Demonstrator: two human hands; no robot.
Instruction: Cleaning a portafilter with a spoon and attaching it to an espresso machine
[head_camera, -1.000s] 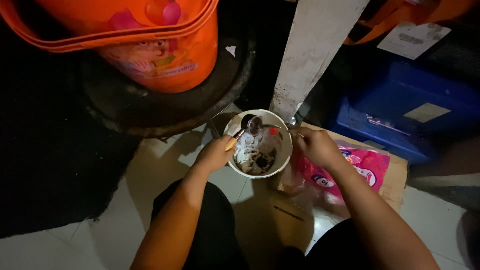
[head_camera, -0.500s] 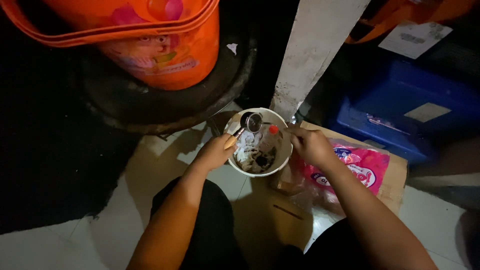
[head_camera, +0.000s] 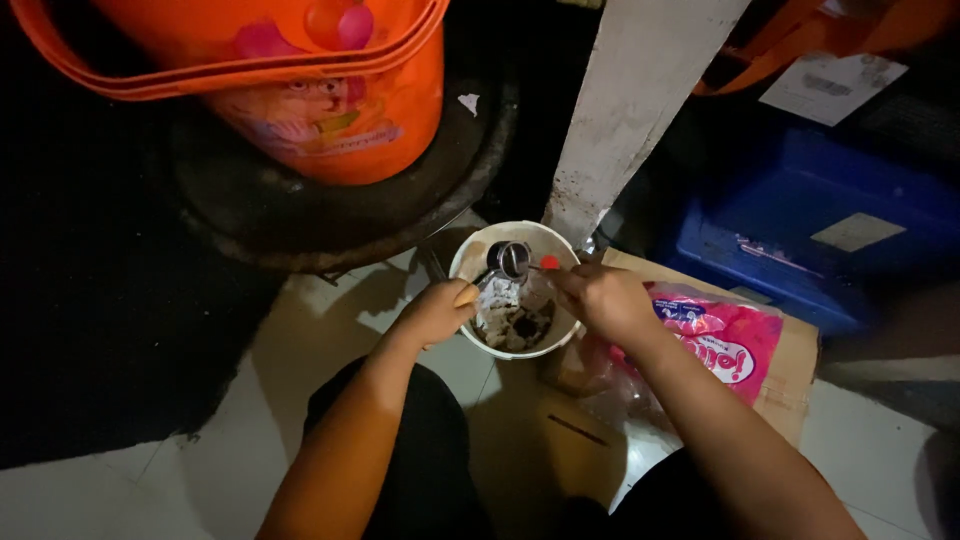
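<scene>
**Both hands at the white bowl on the floor**

You sit low over a tiled floor (head_camera: 300, 350), knees apart, with a small white bowl (head_camera: 470, 255) set down between them, right in front of a pale post (head_camera: 630, 110). That spot keeps the bowl within easy reach of both arms and under your gaze.

Your left hand (head_camera: 432, 315) comes in from the left and curls around the near rim, thumb on top at the edge. It looks like a steadying hold, so that the bowl does not slide on the smooth tiles. The forearm runs straight up from your lap, wrist level.

Your right hand (head_camera: 600, 298) reaches over the bowl's right edge, fingers bunched and closed toward the inside. Something thin seems pinched there, leading to a small round metal piece (head_camera: 508, 259) that sits tilted against the far inner wall, but the light is too dim to tell for sure what the fingers grip. A small red bit (head_camera: 549, 262) shows just beside it.

Inside the bowl lies a crumpled pale scrap (head_camera: 497, 295) over dark residue (head_camera: 515, 325).

Around you: an orange bucket (head_camera: 330, 110) stands on a dark round base (head_camera: 340, 215), well behind the bowl. A pink packet (head_camera: 725, 340) rests on a cardboard box (head_camera: 790, 375) under your right forearm, and a blue crate (head_camera: 800, 240) sits beyond it.
</scene>
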